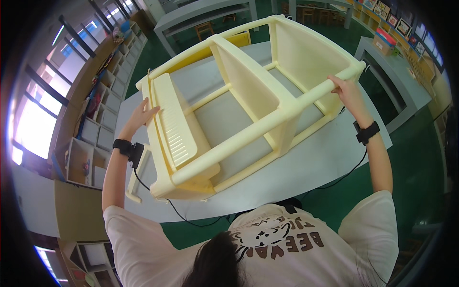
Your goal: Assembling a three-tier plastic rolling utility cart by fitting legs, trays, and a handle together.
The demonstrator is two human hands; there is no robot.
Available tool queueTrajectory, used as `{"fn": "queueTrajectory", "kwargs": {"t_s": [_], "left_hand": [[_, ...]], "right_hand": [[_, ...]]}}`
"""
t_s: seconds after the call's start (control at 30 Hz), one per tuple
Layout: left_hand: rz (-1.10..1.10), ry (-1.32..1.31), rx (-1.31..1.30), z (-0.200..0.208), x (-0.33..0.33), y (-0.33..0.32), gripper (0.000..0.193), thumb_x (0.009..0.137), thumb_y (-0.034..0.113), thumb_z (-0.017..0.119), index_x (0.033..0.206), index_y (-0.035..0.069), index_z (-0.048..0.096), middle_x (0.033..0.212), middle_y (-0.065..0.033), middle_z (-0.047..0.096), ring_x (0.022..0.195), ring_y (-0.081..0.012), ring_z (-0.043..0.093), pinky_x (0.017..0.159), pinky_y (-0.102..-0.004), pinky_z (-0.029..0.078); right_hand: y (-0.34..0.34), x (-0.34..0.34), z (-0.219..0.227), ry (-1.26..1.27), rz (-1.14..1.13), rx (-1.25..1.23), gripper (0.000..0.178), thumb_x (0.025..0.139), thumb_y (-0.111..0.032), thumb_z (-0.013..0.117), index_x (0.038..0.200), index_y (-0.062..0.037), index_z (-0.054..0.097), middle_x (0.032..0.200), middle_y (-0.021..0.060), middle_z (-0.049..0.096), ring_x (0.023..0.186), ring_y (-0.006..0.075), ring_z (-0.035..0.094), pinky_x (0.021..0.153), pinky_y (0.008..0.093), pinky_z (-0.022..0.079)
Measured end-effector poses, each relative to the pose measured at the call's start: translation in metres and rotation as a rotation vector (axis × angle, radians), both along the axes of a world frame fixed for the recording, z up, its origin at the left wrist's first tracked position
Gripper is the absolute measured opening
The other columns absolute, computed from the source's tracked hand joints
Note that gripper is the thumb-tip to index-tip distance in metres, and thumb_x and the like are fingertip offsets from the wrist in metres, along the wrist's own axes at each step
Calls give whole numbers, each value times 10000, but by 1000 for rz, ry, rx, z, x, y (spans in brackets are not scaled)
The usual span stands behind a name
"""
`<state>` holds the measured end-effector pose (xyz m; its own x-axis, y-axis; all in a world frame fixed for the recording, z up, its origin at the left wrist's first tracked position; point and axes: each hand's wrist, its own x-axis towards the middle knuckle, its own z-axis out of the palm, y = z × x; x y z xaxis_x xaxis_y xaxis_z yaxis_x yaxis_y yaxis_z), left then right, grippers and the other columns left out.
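Note:
A cream plastic shelf rack (251, 79) lies on its side on the table, its shelves standing as upright dividers between round posts. At its left end is a slotted panel (173, 124). My left hand (138, 116) grips that end's outer edge, thumb over the rim. My right hand (348, 94) is closed round the near post close to the right end. A loose cream bar-shaped piece (134, 181) lies left of the rack, partly hidden behind it. Black straps with small devices circle both my wrists, and dark cables run from them.
The light grey table (334, 153) carries the rack. Another grey table (205, 18) stands at the back, and a grey bench with a box (384, 44) at the far right. Cubby shelves (91, 138) line the left wall under windows. The floor (416, 158) is green.

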<state>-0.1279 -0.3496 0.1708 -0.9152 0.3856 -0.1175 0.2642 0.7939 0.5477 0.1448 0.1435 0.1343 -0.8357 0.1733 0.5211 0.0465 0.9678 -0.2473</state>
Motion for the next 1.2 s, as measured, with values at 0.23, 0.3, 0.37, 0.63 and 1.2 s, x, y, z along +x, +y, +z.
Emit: {"fn": "queueTrajectory", "kwargs": {"t_s": [0.23,0.3,0.37,0.63,1.2], "left_hand": [[-38,423,-76,-23,9,-6,825,681,421,577,1204,-114,230,828,-191,567,664,-217,586,588,-263,461],[-33,230,64,-10,43,23,735,690,407,571,1103,-149,324,750,-195,569,595,-209,586,566,-254,463],[-51,147,89,1,64,39,673,692,406,569,1025,-140,360,717,-188,569,552,-198,580,544,-245,459],[-201,127,146,3,84,49,550,701,397,568,926,-85,432,674,-138,575,525,-158,578,534,-226,444],[-10,-75,608,-95,-75,-40,579,662,150,646,1168,75,373,1056,-61,483,975,-162,440,829,-334,362]], "right_hand": [[23,-17,13,-93,-102,27,318,685,-56,560,993,-133,554,872,137,570,797,276,548,688,318,436],[42,-20,9,-116,-118,27,317,686,-63,563,994,-138,554,879,126,571,810,272,545,705,315,430],[59,-23,11,-162,-146,26,334,681,-67,569,1006,-142,547,895,122,571,845,267,538,733,308,419],[44,-50,57,-305,-545,473,277,770,-208,460,1030,-126,506,846,117,582,818,279,556,654,361,444],[-319,62,13,-296,140,-32,727,537,-283,674,1187,-141,380,1100,161,346,1018,288,359,823,542,258]]}}
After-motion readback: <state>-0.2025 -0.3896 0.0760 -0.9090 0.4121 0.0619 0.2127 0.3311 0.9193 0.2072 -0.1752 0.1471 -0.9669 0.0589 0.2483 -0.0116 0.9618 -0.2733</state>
